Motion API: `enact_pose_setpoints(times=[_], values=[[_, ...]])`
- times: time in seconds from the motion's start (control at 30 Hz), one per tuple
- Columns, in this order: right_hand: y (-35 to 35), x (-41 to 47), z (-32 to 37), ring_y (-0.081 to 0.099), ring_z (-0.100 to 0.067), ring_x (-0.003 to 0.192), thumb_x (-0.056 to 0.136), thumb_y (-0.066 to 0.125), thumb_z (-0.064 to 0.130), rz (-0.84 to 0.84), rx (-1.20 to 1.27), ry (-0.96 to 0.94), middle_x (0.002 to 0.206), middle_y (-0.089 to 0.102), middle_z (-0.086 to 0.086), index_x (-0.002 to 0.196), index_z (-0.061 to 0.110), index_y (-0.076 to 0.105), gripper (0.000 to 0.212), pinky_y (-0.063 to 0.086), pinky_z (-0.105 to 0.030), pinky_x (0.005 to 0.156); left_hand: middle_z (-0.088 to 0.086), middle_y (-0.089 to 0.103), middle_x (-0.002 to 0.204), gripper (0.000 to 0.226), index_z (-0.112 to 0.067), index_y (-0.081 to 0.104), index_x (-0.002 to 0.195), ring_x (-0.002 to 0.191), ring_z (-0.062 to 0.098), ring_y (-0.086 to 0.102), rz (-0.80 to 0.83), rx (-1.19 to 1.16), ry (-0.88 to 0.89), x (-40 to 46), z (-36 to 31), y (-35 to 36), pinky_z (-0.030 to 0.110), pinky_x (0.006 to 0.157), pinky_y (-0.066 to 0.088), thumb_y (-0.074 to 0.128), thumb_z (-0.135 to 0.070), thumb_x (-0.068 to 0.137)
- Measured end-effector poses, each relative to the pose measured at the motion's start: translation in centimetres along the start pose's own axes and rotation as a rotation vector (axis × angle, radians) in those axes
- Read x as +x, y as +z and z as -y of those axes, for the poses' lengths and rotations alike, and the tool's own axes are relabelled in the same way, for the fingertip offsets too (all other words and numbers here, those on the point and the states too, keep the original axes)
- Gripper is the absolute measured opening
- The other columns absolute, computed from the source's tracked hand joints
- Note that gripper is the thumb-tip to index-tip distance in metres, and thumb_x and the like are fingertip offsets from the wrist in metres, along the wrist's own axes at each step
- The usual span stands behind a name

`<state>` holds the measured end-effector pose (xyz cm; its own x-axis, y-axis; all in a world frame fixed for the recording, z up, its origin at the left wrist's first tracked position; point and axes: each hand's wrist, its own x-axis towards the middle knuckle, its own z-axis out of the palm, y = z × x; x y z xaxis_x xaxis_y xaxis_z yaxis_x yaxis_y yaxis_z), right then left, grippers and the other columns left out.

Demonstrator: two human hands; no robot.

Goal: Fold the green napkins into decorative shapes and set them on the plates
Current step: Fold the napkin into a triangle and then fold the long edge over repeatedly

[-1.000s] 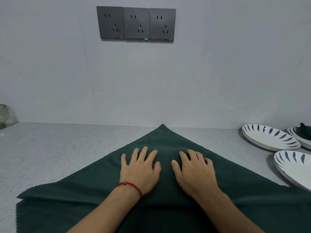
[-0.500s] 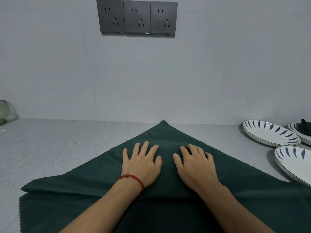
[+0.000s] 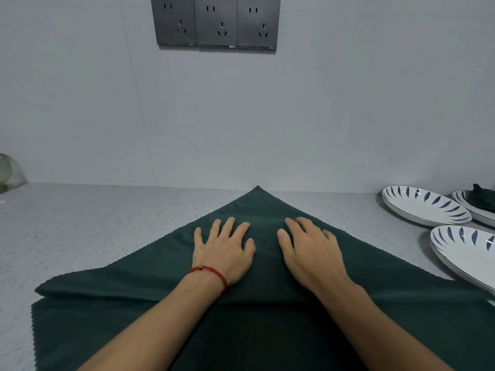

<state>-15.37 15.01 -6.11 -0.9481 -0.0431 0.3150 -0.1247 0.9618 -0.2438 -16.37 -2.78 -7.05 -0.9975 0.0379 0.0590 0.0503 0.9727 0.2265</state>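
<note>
A big grey wall (image 3: 348,103) stands at the back, with three dark sockets (image 3: 215,22) high up on it. Below it lies a speckled grey tabletop (image 3: 93,223).

A big green napkin (image 3: 134,303) is spread on the tabletop, right in front of the person. Its far part makes a point that reaches almost to the wall. A fold runs across it near the person, so the cloth lies in two layers there.

On the right are three white plates with blue leaf marks. The near plate (image 3: 460,253) and the middle plate (image 3: 417,210) have nothing on them. The far plate (image 3: 466,207) holds a dark green folded napkin (image 3: 484,200), so it seems one is already done.

The left hand (image 3: 223,250) lies flat on the napkin, with a red string (image 3: 211,273) at the wrist. Its fingers (image 3: 227,226) are spread wide and hold nothing. The right hand (image 3: 310,253) lies just beside it. Its fingers (image 3: 302,223) are fairly straight and press down on the cloth too.

I think the step here is pressing the fold flat. Next, the hands likely need to take the side corners and fold them in neatly. The cloth is soft and could slip or wrinkle, so the edges must line up.
</note>
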Motion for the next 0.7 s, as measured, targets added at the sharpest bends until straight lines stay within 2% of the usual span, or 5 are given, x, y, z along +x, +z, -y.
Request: enact_pose_setpoints(times=[0.23, 0.3, 0.37, 0.5, 0.7], values=[[-4.4, -5.4, 0.6, 0.057, -0.012, 0.116, 0.103, 0.043, 0.039, -0.009, 0.047, -0.271, 0.129, 0.06, 0.009, 0.129, 0.024, 0.061, 0.035, 0.038, -0.03, 0.099, 0.004, 0.045, 0.149, 0.06, -0.017, 0.048, 0.144, 0.141, 0.021, 0.034, -0.341, -0.098, 0.241, -3.9, -0.9, -2.9, 0.047, 0.116, 0.028, 0.019, -0.04, 0.096], [-5.0, -6.6, 0.9, 0.058, -0.013, 0.115, 0.103, 0.045, 0.037, 0.046, 0.088, -0.308, 0.133, 0.058, 0.007, 0.134, 0.022, 0.058, 0.036, 0.041, -0.028, 0.096, -0.001, 0.037, 0.156, 0.052, -0.02, 0.043, 0.147, 0.147, 0.018, 0.026, -0.259, -0.121, 0.286, -7.1, -1.6, -2.3, 0.045, 0.121, 0.022, 0.024, -0.036, 0.101], [-4.7, -7.8, 1.3, 0.047, -0.011, 0.133, 0.106, 0.038, 0.04, 0.144, 0.04, -0.356, 0.148, 0.048, 0.007, 0.145, 0.022, 0.047, 0.045, 0.036, -0.029, 0.11, -0.007, 0.018, 0.165, 0.052, -0.027, 0.026, 0.155, 0.153, 0.014, 0.011, -0.136, -0.03, 0.245, -9.1, -1.7, -0.9, 0.044, 0.124, 0.012, 0.021, -0.036, 0.104], [-2.9, -9.3, 1.1, -0.009, -0.005, 0.154, 0.107, 0.01, 0.05, 0.411, -0.063, -0.351, 0.168, -0.003, 0.016, 0.162, 0.027, 0.001, 0.06, -0.001, -0.04, 0.127, -0.009, 0.0, 0.168, 0.055, -0.032, 0.005, 0.159, 0.154, 0.014, -0.002, 0.002, 0.112, 0.215, -9.0, -1.4, 0.4, 0.049, 0.124, 0.003, 0.014, -0.041, 0.106], [-3.0, -9.6, 0.7, -0.017, -0.004, 0.152, 0.103, 0.004, 0.058, 0.431, -0.065, -0.31, 0.166, -0.013, 0.018, 0.161, 0.029, -0.006, 0.065, -0.007, -0.042, 0.126, -0.009, -0.001, 0.168, 0.056, -0.031, 0.002, 0.16, 0.154, 0.015, -0.004, 0.018, 0.137, 0.197, -9.6, -1.4, 0.2, 0.049, 0.124, 0.002, 0.013, -0.041, 0.106]])
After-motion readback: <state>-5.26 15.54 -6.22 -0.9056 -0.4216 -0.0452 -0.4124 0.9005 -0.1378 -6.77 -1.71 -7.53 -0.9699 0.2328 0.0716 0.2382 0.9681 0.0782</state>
